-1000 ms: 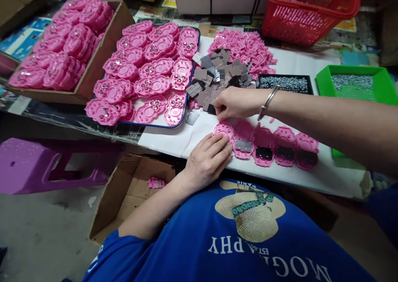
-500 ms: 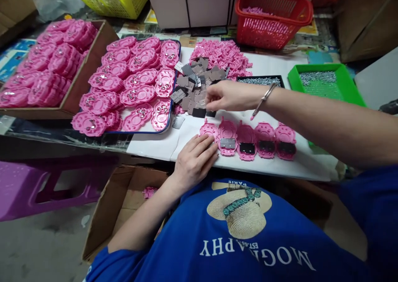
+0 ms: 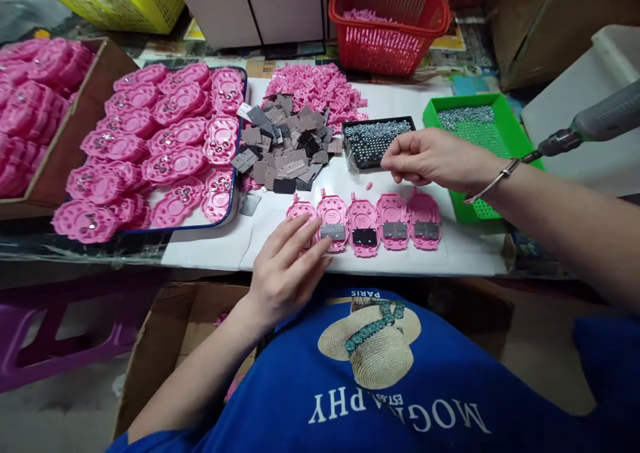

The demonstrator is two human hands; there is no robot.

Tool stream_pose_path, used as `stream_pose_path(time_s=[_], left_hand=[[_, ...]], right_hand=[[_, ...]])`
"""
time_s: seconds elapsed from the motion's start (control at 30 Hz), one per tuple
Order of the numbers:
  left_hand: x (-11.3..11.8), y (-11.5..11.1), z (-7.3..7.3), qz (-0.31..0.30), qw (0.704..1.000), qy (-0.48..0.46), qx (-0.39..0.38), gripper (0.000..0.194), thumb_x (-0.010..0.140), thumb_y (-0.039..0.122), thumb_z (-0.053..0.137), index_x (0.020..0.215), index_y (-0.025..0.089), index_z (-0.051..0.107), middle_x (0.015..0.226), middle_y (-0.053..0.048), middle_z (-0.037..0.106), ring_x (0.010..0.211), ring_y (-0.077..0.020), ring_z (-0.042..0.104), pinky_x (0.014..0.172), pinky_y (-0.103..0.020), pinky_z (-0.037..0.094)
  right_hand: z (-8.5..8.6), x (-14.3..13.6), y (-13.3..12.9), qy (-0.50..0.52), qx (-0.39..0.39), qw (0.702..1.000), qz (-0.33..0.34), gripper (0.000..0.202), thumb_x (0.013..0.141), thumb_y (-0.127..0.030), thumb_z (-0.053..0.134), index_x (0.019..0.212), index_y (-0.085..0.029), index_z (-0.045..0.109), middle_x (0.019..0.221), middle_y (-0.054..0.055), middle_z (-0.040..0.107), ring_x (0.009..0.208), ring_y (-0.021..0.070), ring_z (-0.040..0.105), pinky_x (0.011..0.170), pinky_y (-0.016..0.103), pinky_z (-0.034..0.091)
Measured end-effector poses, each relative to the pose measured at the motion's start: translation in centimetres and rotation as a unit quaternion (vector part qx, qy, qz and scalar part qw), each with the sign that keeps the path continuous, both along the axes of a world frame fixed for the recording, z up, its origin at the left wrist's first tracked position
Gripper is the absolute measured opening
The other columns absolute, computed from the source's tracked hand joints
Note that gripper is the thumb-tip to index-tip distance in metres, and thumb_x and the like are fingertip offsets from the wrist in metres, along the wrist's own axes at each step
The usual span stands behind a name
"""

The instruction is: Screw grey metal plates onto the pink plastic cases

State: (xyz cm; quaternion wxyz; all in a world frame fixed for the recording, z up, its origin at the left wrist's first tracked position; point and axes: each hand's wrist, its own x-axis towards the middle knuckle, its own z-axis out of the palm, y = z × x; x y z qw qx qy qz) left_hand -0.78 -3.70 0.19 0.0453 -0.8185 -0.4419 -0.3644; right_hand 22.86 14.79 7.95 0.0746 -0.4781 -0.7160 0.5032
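Several pink plastic casings (image 3: 333, 210) lie in a row on white paper near the table's front edge, with grey or black plates on those that show fully. My left hand (image 3: 287, 270), fingers apart, rests over the leftmost casing and reaches the edge of its neighbour's grey plate (image 3: 332, 232). Beside the black tray of screws (image 3: 377, 143), at its right front corner, my right hand (image 3: 413, 156) is closed, thumb and fingertips together; anything between them is too small to make out. A pile of loose metal plates (image 3: 290, 143) sits behind the row.
A tray (image 3: 233, 206) stacked with pink casings and a cardboard box (image 3: 75, 126) of more stand left. Behind are small pink parts (image 3: 320, 93) and a red basket (image 3: 385, 40). At the right are a green tray (image 3: 515, 130) and a power screwdriver (image 3: 590, 123).
My right hand has moved right, from the metal plates to the black tray of screws. My left hand's fingers have spread. The view has shifted right, and the screwdriver shows more.
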Motion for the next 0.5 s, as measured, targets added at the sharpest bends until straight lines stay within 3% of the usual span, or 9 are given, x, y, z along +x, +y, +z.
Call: stream_pose_path(time_s=[0.07, 0.13, 0.27, 0.33, 0.4, 0.5], left_hand=[[1.7, 0.6, 0.7, -0.037, 0.999, 0.029, -0.011, 0.027, 0.089, 0.019, 0.067, 0.115, 0.013, 0.064, 0.127, -0.016, 0.067, 0.124, -0.0292, 0.061, 0.107, -0.052, 0.051], [3.7, 1.5, 1.1, -0.075, 0.995, 0.066, -0.024, 0.024, 0.092, 0.025, 0.064, 0.113, 0.013, 0.065, 0.126, -0.014, 0.068, 0.121, -0.0276, 0.063, 0.11, -0.051, 0.048], [6.9, 3.0, 0.8, -0.111, 0.986, 0.113, -0.04, 0.03, 0.097, 0.032, 0.056, 0.116, 0.01, 0.065, 0.128, -0.015, 0.067, 0.122, -0.0281, 0.062, 0.112, -0.051, 0.046], [7.8, 3.4, 0.6, -0.115, 0.983, 0.131, -0.051, 0.032, 0.098, 0.033, 0.054, 0.118, 0.009, 0.065, 0.129, -0.016, 0.066, 0.123, -0.0286, 0.062, 0.112, -0.05, 0.045], [8.2, 3.6, 0.3, -0.116, 0.981, 0.147, -0.06, 0.034, 0.099, 0.033, 0.052, 0.12, 0.009, 0.064, 0.131, -0.017, 0.065, 0.124, -0.0286, 0.061, 0.112, -0.05, 0.045], [8.3, 3.7, 0.3, -0.118, 0.978, 0.16, -0.068, 0.035, 0.1, 0.033, 0.049, 0.121, 0.01, 0.064, 0.132, -0.016, 0.064, 0.124, -0.028, 0.061, 0.113, -0.049, 0.043]], right_hand=[[-0.1, 0.4, -0.1, -0.036, 0.016, 0.999, 0.011, 0.023, 0.089, -0.036, 0.064, 0.086, -0.013, 0.068, 0.066, 0.001, 0.057, 0.052, 0.0032, 0.041, 0.047, 0.023, 0.03], [-0.1, 0.6, 0.1, -0.069, 0.025, 0.995, 0.066, 0.026, 0.09, -0.036, 0.059, 0.094, -0.015, 0.073, 0.065, 0.001, 0.055, 0.054, 0.0045, 0.041, 0.051, 0.023, 0.031], [-0.6, 0.9, 0.7, -0.112, 0.054, 0.982, 0.143, 0.032, 0.091, -0.034, 0.054, 0.111, -0.016, 0.072, 0.074, 0.003, 0.063, 0.061, 0.0077, 0.049, 0.058, 0.024, 0.037], [-1.0, 0.8, 0.9, -0.114, 0.084, 0.98, 0.136, 0.03, 0.089, -0.033, 0.055, 0.105, -0.015, 0.073, 0.084, 0.005, 0.067, 0.068, 0.0093, 0.053, 0.061, 0.024, 0.04], [-1.2, 0.6, 1.0, -0.121, 0.102, 0.98, 0.118, 0.026, 0.088, -0.033, 0.055, 0.093, -0.014, 0.072, 0.08, 0.006, 0.066, 0.067, 0.0097, 0.052, 0.059, 0.025, 0.039], [-1.5, -0.1, 0.9, -0.095, 0.033, 0.992, 0.08, 0.017, 0.085, -0.028, 0.059, 0.086, -0.015, 0.069, 0.068, 0.004, 0.059, 0.057, 0.0079, 0.044, 0.053, 0.026, 0.033]])
